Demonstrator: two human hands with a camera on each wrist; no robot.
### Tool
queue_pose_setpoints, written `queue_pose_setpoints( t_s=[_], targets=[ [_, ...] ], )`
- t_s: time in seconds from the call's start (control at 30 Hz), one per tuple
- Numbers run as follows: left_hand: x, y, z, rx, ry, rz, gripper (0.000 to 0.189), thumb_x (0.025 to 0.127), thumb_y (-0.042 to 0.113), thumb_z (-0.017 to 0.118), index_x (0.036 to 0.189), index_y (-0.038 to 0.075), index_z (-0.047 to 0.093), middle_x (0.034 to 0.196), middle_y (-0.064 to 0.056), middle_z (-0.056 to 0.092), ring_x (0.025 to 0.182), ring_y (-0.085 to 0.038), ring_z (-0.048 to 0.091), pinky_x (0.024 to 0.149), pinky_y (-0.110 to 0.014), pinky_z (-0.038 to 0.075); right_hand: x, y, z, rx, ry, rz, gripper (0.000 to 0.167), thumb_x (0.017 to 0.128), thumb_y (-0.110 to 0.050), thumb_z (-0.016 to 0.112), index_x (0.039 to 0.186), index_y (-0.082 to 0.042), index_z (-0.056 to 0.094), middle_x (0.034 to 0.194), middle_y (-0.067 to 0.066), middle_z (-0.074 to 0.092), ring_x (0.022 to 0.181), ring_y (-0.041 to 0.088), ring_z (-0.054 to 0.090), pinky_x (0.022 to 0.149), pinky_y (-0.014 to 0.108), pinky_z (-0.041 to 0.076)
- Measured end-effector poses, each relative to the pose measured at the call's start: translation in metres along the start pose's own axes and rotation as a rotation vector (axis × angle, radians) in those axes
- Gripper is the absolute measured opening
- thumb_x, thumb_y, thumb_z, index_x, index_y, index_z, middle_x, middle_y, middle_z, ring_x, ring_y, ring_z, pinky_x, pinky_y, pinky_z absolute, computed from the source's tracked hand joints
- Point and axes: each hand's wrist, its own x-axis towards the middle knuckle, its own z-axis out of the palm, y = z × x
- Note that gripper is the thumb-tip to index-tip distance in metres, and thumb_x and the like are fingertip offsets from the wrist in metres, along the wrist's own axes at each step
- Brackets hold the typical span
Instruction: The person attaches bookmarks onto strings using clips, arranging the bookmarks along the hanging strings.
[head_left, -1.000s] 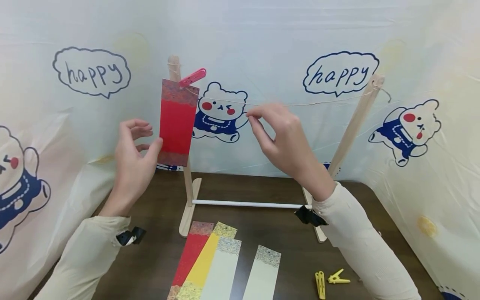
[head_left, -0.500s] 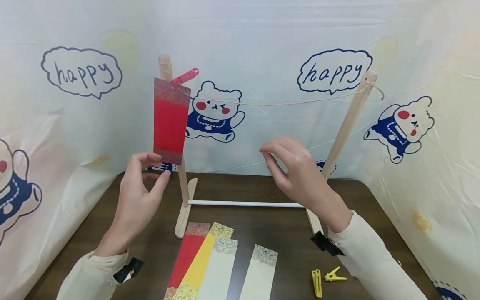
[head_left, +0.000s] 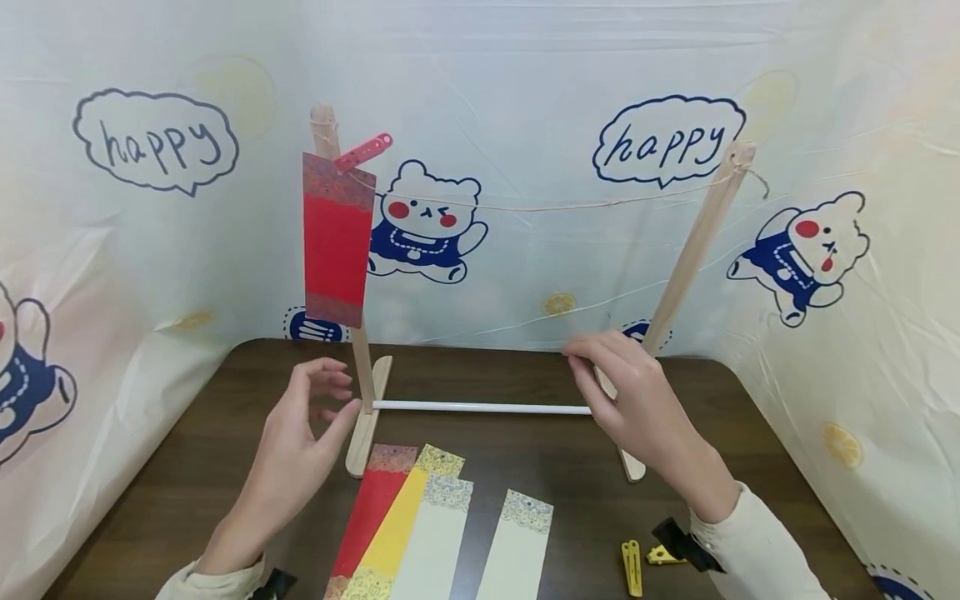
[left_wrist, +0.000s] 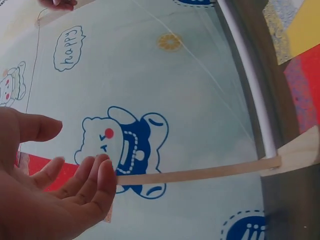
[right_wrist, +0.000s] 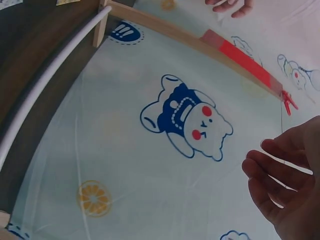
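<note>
Red card (head_left: 337, 250) hangs from a pink clip (head_left: 363, 152); both hands (head_left: 303, 442) (head_left: 641, 400), empty, fingers loosely bent, hover above the table (head_left: 480, 375)

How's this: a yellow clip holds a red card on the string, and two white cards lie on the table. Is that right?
No, the clip is pink, as the head view shows. It does hold a red card on the string, and two white cards lie on the table.

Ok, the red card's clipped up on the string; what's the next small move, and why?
I'd probably lower the left hand to the fanned white card: it lies over the yellow card, the string carries just one card, the hanging red card, and neither that hand nor the right hand appears to hold anything.
</note>
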Motion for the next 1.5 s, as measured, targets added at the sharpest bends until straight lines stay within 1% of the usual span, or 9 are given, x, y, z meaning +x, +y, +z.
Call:
queue_pose_setpoints(
  t_s=[0.17,0.33,0.63,0.73,0.93,1.0,1.13,1.27,1.5],
  targets=[
    [-0.012,-0.006,0.007,0.037,-0.105,-0.073,0.051,0.090,0.009,0.073,0.133,0.010,0.044,0.117,-0.005,0.059,0.100,-0.019,0.060,0.075,-0.021,0.055,-0.021,0.005,-0.003,-0.008,-0.012,0.079,0.016,0.093,-0.003,0.065,0.106,-0.007,0.072,0.105,0.002,0.071,0.101,0.015,0.063,0.088,0.026,0.049],
    [-0.022,-0.014,0.021,0.036,-0.232,-0.154,0.054,0.088,0.011,0.075,0.132,0.011,0.045,0.116,-0.006,0.058,0.097,-0.020,0.059,0.070,-0.024,0.055,-0.046,0.012,-0.002,0.002,-0.016,0.159,0.018,0.091,-0.001,0.068,0.106,-0.010,0.072,0.107,0.000,0.071,0.099,0.011,0.063,0.084,0.022,0.050],
    [-0.031,-0.022,0.053,0.072,-0.501,-0.272,0.030,0.084,0.014,0.079,0.109,0.016,0.063,0.096,0.000,0.062,0.084,-0.013,0.057,0.070,-0.027,0.056,-0.098,0.019,0.003,-0.038,0.017,0.302,0.024,0.086,0.006,0.072,0.101,-0.013,0.072,0.095,-0.005,0.070,0.084,0.007,0.063,0.076,0.009,0.048],
    [-0.035,-0.023,0.059,0.078,-0.571,-0.270,0.031,0.084,0.016,0.080,0.109,0.013,0.062,0.091,0.000,0.060,0.079,-0.014,0.056,0.065,-0.028,0.054,-0.115,0.022,0.003,-0.035,0.047,0.357,0.023,0.086,0.007,0.072,0.100,-0.011,0.073,0.094,-0.004,0.072,0.081,0.007,0.063,0.073,0.008,0.047],
    [-0.043,-0.027,0.066,0.092,-0.715,-0.145,0.025,0.089,0.025,0.075,0.100,0.006,0.063,0.075,0.002,0.054,0.062,-0.012,0.047,0.053,-0.027,0.040,-0.146,0.032,0.009,-0.015,0.051,0.504,0.018,0.089,0.003,0.070,0.097,-0.013,0.074,0.092,-0.006,0.073,0.078,0.006,0.064,0.070,0.009,0.048],
    [-0.046,-0.026,0.070,0.137,-0.742,-0.123,0.026,0.088,0.029,0.076,0.094,0.007,0.063,0.075,0.003,0.053,0.063,-0.012,0.045,0.053,-0.028,0.038,-0.157,0.035,0.014,0.018,0.018,0.571,0.016,0.092,0.000,0.069,0.097,-0.015,0.073,0.087,-0.007,0.072,0.074,0.006,0.064,0.066,0.014,0.050],
    [-0.057,-0.019,0.082,0.309,-0.751,-0.139,0.038,0.081,0.040,0.080,0.084,0.008,0.060,0.072,0.000,0.050,0.064,-0.017,0.045,0.055,-0.035,0.039,-0.176,0.041,0.024,0.251,-0.136,0.735,0.007,0.097,-0.010,0.064,0.098,-0.011,0.072,0.074,-0.004,0.069,0.066,0.010,0.065,0.060,0.026,0.055],
    [-0.064,-0.009,0.098,0.498,-0.708,-0.128,0.059,0.075,0.052,0.081,0.093,-0.002,0.064,0.073,-0.008,0.055,0.064,-0.025,0.053,0.056,-0.044,0.047,-0.187,0.050,0.027,0.472,-0.321,0.861,0.024,0.100,-0.022,0.061,0.105,-0.001,0.068,0.067,0.003,0.066,0.059,0.017,0.064,0.057,0.031,0.056],
    [-0.077,0.006,0.118,0.705,-0.606,-0.035,0.080,0.064,0.062,0.083,0.106,-0.004,0.063,0.079,-0.015,0.057,0.066,-0.032,0.059,0.054,-0.045,0.051,-0.202,0.061,0.027,0.470,-0.495,0.907,0.036,0.102,-0.038,0.054,0.103,-0.004,0.068,0.061,0.003,0.062,0.051,0.015,0.058,0.046,0.027,0.047]
  ],
)
